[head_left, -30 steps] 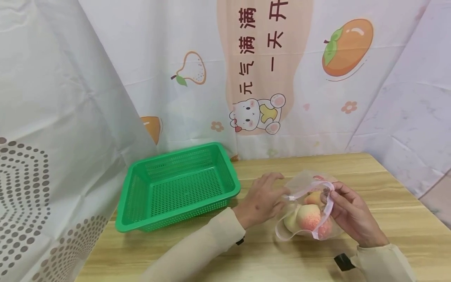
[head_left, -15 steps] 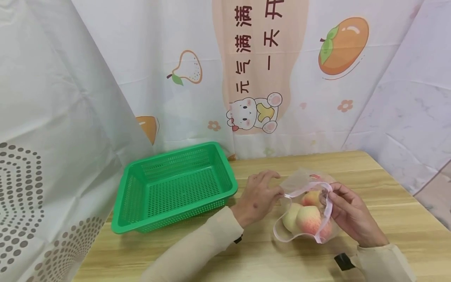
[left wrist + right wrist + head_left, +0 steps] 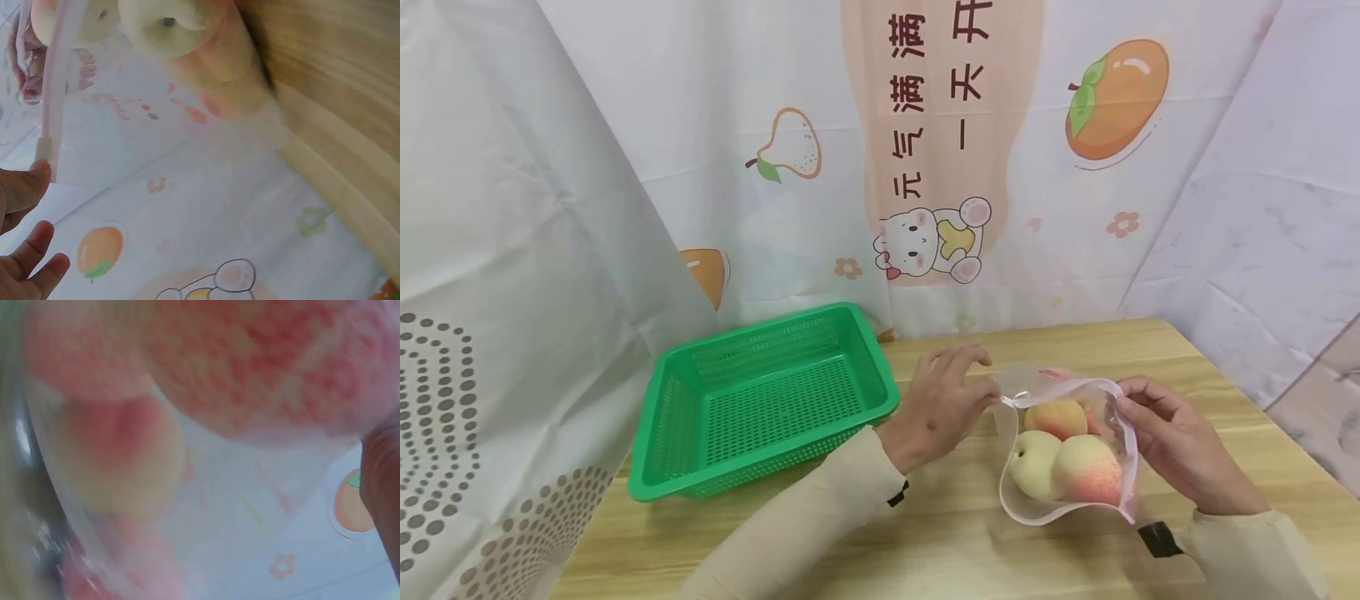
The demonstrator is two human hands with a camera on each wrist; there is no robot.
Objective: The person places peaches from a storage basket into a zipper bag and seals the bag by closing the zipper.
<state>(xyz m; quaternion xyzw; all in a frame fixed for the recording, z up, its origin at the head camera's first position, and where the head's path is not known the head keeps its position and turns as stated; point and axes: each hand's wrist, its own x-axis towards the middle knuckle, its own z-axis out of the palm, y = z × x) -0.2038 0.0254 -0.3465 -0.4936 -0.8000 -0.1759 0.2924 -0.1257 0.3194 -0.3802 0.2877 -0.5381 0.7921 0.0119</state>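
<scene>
A frosted, see-through zip bag (image 3: 125, 150) with a pink-edged mouth lies on the table with its mouth gaping toward me. Inside are several peaches; a pale one (image 3: 1036, 468), a red-blushed one (image 3: 1090, 469) and an orange-red one (image 3: 1057, 418) show through the mouth. My left hand (image 3: 936, 408) pinches the bag's left corner at the white zip slider (image 3: 42, 149), its other fingers held off the plastic. At the opposite side my right hand (image 3: 1187, 446) holds the bag's right edge between thumb and fingers. Peaches and plastic fill most of the right wrist view.
Left of the bag stands a green perforated plastic basket (image 3: 647, 450) with nothing in it. The wood-grain table (image 3: 940, 550) meets a printed white curtain (image 3: 820, 67) at the back. Plain white sheeting (image 3: 512, 167) hangs on the left.
My right hand has moved right, drawing the bag's mouth wider so the peaches show more plainly. My left hand has taken the corner by the slider. The head view has shifted slightly right.
</scene>
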